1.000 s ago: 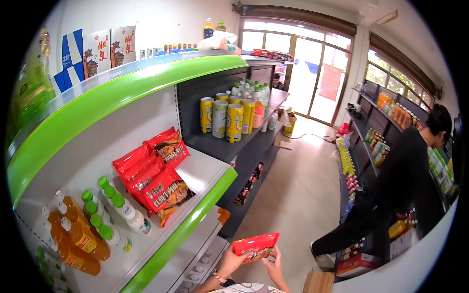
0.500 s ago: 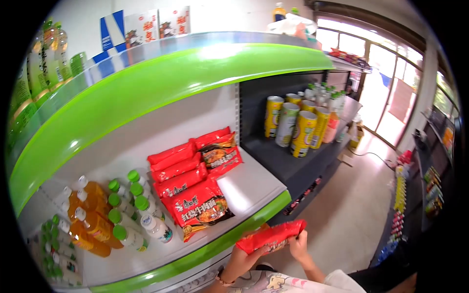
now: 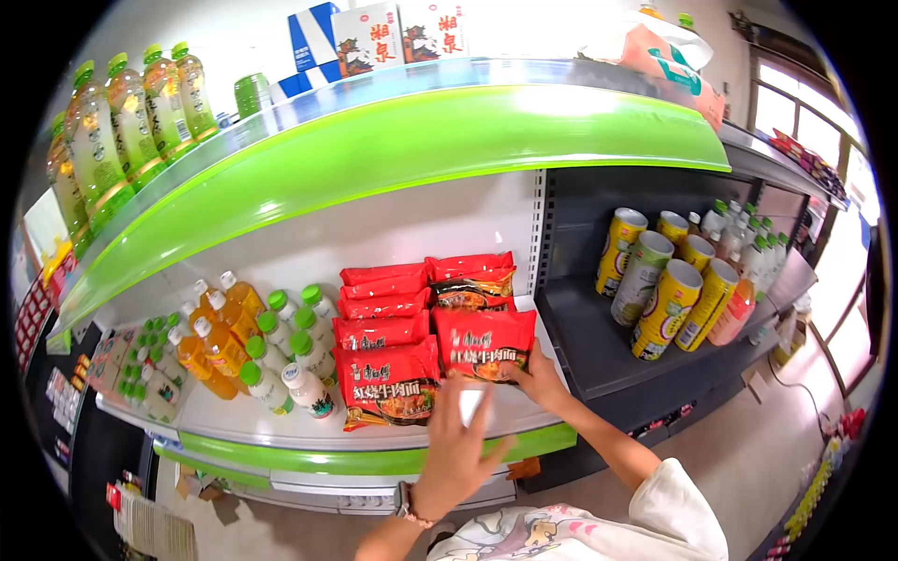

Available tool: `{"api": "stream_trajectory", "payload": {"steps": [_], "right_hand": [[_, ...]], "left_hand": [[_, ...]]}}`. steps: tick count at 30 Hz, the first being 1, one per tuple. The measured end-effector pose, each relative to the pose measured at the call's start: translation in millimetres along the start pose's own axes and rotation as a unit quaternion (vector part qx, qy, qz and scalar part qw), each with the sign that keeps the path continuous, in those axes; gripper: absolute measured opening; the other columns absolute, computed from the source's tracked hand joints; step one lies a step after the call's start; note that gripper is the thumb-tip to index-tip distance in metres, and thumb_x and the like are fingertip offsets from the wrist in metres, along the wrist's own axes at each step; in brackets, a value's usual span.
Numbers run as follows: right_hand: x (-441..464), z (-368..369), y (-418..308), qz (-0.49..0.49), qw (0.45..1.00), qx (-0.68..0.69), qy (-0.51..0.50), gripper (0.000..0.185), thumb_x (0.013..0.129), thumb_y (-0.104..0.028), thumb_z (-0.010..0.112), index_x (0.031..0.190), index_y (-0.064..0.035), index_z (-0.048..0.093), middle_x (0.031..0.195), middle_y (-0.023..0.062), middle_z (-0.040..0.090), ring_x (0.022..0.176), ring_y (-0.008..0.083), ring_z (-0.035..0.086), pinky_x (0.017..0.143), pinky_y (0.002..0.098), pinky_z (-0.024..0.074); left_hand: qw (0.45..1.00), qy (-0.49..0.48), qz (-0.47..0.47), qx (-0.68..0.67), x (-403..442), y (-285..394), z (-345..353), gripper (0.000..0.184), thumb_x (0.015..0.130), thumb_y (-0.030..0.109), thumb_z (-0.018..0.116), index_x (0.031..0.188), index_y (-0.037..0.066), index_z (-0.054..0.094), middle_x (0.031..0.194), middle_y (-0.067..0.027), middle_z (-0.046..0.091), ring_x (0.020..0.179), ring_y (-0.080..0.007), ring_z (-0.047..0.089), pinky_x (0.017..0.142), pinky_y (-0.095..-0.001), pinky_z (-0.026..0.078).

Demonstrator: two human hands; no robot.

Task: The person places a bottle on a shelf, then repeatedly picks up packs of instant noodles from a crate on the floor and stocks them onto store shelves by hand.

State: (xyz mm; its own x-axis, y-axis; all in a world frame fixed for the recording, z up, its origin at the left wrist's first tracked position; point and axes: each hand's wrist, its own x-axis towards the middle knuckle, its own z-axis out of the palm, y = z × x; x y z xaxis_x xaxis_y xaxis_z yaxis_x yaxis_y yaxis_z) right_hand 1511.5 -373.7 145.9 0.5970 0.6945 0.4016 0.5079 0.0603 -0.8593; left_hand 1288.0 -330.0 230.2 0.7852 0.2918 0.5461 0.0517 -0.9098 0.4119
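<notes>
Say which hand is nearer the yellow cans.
Right. The right hand holds a red packet by its lower right corner, left of the yellow cans; the left hand is farther left, below that packet.

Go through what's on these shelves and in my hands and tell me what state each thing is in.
Held noodle packet: looks sealed, upright
Right hand: gripping that packet's lower corner
Left hand: fingers spread, near packet, blurred
Other noodle packets: look sealed, lined up
Orange drink bottles: capped, upright
Yellow cans: upright
Top-shelf drink bottles: capped, upright
</notes>
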Motion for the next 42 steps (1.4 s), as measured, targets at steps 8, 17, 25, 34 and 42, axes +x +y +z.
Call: {"api": "stream_trajectory", "payload": {"steps": [8,17,25,34,42], "right_hand": [[45,-28,-3,0.041,0.976,-0.101,-0.19,0.067,0.075,-0.031,0.073,0.126,-0.0061,0.038,0.094,0.0175,0.065,0.087,0.0312,0.065,0.073,0.0397,0.0496],[65,-5,42,-0.02,0.995,0.02,-0.096,0.061,0.076,-0.03,0.073,0.122,-0.0054,0.042,0.08,0.0091,0.065,0.057,0.015,0.06,0.053,0.0301,0.047],[63,-27,27,0.0,0.996,-0.058,-0.075,0.065,0.073,-0.024,0.077,0.124,-0.0035,0.042,0.092,0.0105,0.065,0.072,0.0185,0.062,0.062,0.0303,0.0501],[-33,48,-130,-0.169,0.985,-0.034,0.03,0.032,0.081,-0.003,0.06,0.112,0.0008,0.053,0.104,0.0126,0.056,0.1,0.0218,0.053,0.09,0.0324,0.0395],[-168,299,-240,-0.007,0.784,0.261,-0.563,0.016,0.089,-0.007,0.057,0.103,-0.0001,0.056,0.099,0.008,0.06,0.097,0.0129,0.056,0.086,0.0263,0.0433]], "left_hand": [[0.987,-0.13,-0.063,0.068,-43,38,43,0.067,0.08,0.048,0.063,0.134,0.013,0.043,0.146,-0.0243,0.017,0.132,-0.0492,0.017,0.104,-0.0546,0.024],[0.979,-0.163,-0.125,-0.01,-79,62,67,0.063,0.084,0.046,0.059,0.136,0.017,0.04,0.145,-0.0238,0.018,0.133,-0.0482,0.016,0.105,-0.0549,0.023],[0.947,-0.114,-0.297,-0.05,-159,50,55,0.061,0.084,0.039,0.061,0.134,0.013,0.041,0.138,-0.0239,0.034,0.129,-0.0418,0.028,0.106,-0.0458,0.027],[0.869,-0.122,-0.477,-0.052,-262,20,9,0.064,0.084,0.045,0.055,0.133,0.006,0.042,0.138,-0.0262,0.034,0.127,-0.0446,0.03,0.104,-0.0512,0.028],[0.804,0.108,-0.4,-0.426,-330,-36,-50,0.038,0.091,0.025,0.051,0.12,0.001,0.051,0.112,-0.0129,0.058,0.1,-0.0259,0.055,0.086,-0.0366,0.043]]}}
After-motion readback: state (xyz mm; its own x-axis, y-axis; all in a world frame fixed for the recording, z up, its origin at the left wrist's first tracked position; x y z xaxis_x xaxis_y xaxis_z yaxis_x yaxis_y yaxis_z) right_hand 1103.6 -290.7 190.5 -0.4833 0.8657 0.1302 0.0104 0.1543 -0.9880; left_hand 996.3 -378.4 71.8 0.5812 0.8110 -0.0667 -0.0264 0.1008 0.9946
